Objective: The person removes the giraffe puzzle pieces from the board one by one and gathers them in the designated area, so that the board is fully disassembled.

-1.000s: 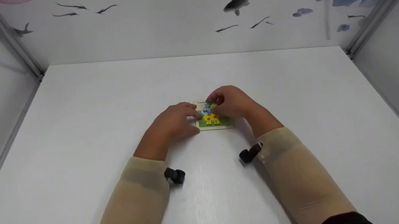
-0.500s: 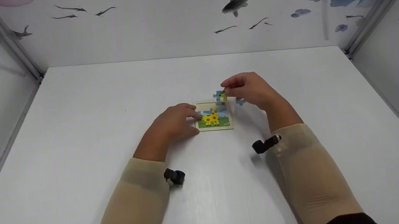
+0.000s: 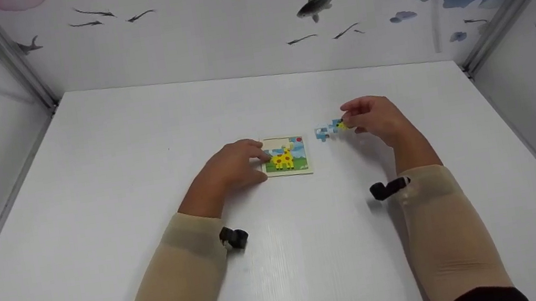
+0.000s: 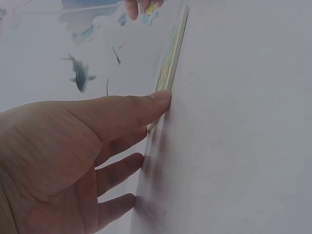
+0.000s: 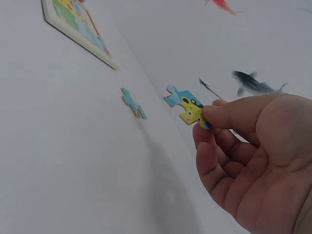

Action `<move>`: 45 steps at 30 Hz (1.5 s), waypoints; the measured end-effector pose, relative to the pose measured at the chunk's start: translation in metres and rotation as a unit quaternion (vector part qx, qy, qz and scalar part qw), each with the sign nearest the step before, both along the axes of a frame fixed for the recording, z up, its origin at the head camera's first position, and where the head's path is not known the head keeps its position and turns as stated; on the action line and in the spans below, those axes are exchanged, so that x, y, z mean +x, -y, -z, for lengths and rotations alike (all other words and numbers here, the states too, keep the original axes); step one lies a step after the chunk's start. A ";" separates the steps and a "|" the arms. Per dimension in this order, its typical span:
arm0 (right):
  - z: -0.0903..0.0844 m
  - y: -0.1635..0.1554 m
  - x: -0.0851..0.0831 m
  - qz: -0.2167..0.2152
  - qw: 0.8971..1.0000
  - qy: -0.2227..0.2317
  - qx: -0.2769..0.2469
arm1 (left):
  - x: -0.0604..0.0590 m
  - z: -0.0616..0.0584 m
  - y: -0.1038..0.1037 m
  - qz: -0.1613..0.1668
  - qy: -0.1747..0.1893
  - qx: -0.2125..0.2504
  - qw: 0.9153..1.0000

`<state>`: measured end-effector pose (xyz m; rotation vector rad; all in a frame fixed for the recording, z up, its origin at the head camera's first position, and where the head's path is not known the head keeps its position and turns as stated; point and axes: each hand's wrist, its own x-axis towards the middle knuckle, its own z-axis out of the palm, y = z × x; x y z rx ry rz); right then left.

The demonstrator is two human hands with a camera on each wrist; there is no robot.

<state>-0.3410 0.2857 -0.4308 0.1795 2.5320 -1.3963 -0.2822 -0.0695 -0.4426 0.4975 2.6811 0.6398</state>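
A small square jigsaw board [image 3: 293,174] with a giraffe picture lies flat on the white table. My left hand [image 3: 235,163] holds it at its left side, thumb at the near corner and fingers at the far one. The picture has a bare wooden gap at its upper left. To the right of the board, my right hand [image 3: 374,116] pinches a jigsaw piece [image 5: 189,109] between thumb and fingertips. It shows a yellow giraffe face on blue and is held above the table. Near it a loose blue jigsaw piece [image 5: 131,103] lies on the table.
The white tabletop [image 3: 137,127] stretches around the hands. Upright panels [image 3: 240,32] printed with fish and blue shapes stand along its back and sides. A small black wrist camera [image 3: 234,237] sits at the left wrist, another camera [image 3: 389,188] at the right.
My right hand has lifted the giraffe-face piece off the board and carried it right, past the loose blue piece. A gap now shows in the picture. My left hand stays on the board.
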 end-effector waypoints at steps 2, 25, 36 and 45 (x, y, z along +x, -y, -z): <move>0.002 -0.002 0.000 0.000 1.000 0.007 0.007 | 0.000 0.000 0.001 0.002 -0.002 0.000 1.000; 0.017 -0.002 -0.002 0.059 0.996 0.010 0.059 | -0.002 0.002 0.002 0.015 -0.009 -0.006 1.000; 0.002 0.023 0.000 0.031 0.997 -0.008 0.070 | -0.001 0.000 -0.001 0.003 -0.002 -0.006 1.000; -0.010 0.075 0.006 -0.077 0.993 -0.023 0.082 | -0.002 0.001 0.000 0.003 0.003 -0.001 1.000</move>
